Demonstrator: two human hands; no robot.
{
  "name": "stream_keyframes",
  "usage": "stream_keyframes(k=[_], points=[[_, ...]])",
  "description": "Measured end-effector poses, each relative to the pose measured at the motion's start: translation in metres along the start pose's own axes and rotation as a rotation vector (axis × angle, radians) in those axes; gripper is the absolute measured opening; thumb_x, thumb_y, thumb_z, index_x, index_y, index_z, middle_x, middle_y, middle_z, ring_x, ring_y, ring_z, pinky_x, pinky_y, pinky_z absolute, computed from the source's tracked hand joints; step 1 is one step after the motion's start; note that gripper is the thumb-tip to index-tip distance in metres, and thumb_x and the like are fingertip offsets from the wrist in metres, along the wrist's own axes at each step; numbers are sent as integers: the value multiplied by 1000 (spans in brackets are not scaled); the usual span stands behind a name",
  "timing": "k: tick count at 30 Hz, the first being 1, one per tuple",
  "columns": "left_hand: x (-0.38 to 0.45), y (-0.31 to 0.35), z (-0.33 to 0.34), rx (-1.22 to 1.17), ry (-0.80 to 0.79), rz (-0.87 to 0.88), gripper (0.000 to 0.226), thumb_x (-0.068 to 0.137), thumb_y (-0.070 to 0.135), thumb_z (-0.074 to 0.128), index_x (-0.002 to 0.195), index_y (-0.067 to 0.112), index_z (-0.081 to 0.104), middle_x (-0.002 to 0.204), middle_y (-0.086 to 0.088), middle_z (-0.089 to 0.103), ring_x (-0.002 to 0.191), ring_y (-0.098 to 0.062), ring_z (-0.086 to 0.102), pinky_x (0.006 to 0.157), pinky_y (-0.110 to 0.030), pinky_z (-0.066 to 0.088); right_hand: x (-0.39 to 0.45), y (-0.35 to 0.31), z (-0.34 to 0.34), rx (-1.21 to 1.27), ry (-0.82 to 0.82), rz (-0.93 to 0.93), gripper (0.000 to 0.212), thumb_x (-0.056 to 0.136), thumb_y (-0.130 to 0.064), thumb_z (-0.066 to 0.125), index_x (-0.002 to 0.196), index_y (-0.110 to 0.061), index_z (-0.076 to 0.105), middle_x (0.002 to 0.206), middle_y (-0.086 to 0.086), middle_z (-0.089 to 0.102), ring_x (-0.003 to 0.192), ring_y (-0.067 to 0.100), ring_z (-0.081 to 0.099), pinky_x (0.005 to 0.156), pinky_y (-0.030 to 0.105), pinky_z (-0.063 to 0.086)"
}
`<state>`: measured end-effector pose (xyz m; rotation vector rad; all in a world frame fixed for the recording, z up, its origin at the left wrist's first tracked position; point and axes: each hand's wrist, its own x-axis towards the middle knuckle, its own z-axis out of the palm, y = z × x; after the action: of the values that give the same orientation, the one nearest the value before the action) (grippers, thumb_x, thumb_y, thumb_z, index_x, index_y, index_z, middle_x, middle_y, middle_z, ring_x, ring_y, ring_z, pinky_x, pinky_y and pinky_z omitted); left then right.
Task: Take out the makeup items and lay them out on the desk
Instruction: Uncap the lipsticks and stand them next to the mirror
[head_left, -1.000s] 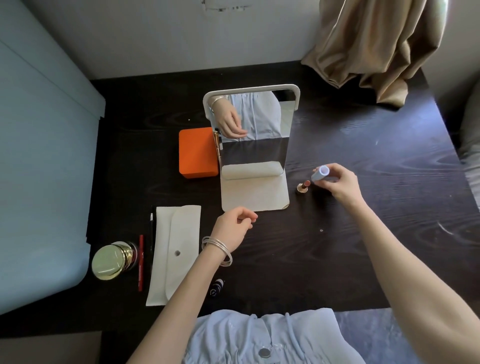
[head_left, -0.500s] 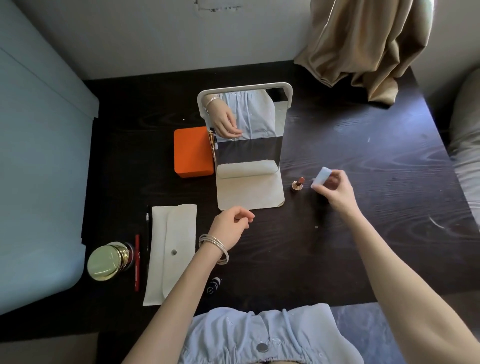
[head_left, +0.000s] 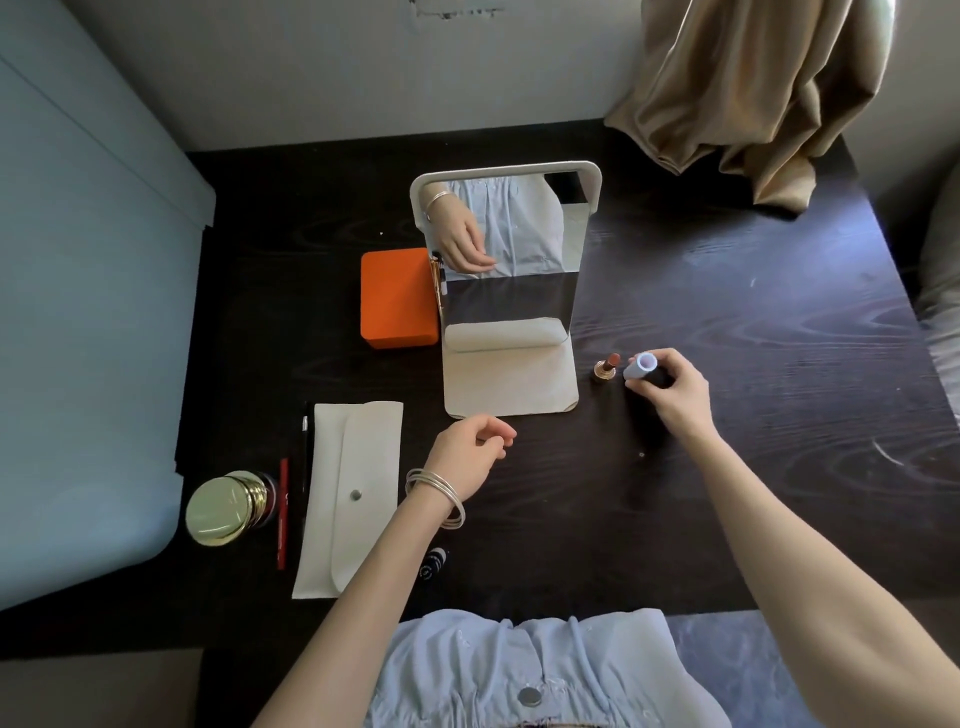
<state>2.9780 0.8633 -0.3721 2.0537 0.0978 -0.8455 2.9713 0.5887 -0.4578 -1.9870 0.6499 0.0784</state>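
Dark desk (head_left: 779, 312), beige curtain (head_left: 753, 88), pale wall (head_left: 337, 67)

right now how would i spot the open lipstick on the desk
Find the standing mirror mid-desk and look just right of its base. The lipstick stands there upright, uncapped, with a gold base and a reddish-brown tip, beside the pale cap in the right hand.

An open lipstick (head_left: 607, 366) stands upright on the dark desk (head_left: 779, 338), just right of the mirror base, its brownish-red tip showing. Its pale lilac cap (head_left: 640, 365) is just beside it. A white pouch (head_left: 349, 496) lies flat and closed at left, with a red pencil (head_left: 282, 512) and a gold-lidded jar (head_left: 224, 508) beside it.
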Motion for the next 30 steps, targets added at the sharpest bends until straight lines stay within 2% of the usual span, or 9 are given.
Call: stream_keyframes(k=[7,11,17,23,26,30], points=[[3,2,4,2,-17,-2,20,95,7,45,99,15,63,96,4,63,90,-11,62,86,-25,49,1,2,0,1,11,17,27,72,-12,74,92,-26,62,105,2,68,108,21,58,95,37,45],[5,4,5,8,-21,6,19,95,7,45,97,16,62,95,4,62,87,-10,61,82,-22,47,1,3,2,20,36,11,27,74,-9,73,96,-22,63,108,4,67,108,19,58,90,27,42],[4,6,5,12,-31,2,19,95,7,45,101,14,62,96,4,61,89,-10,60,84,-24,48,0,-1,2,-9,45,-5,27,76,-6,72,99,-16,63,108,4,66,104,14,53,85,20,35],[4,8,4,21,-38,4,19,95,8,45,99,16,61,97,4,61,90,-10,60,86,-26,48,2,-1,1,-32,37,-16,28,75,-5,71,100,-16,63,108,3,66,112,19,52,86,21,33],[3,9,3,28,-42,4,21,95,5,44,101,14,62,97,4,62,90,-10,60,85,-25,48,3,2,3,-15,23,-21,39,73,-4,73,107,-20,61,114,1,65,117,21,51,90,22,34],[1,9,-2,25,-39,16,25,93,1,43,102,13,63,98,3,63,90,-10,61,83,-23,48,-1,-4,-1,87,20,2,80,68,2,78,136,-20,41,130,4,50,121,15,46,97,27,36]])
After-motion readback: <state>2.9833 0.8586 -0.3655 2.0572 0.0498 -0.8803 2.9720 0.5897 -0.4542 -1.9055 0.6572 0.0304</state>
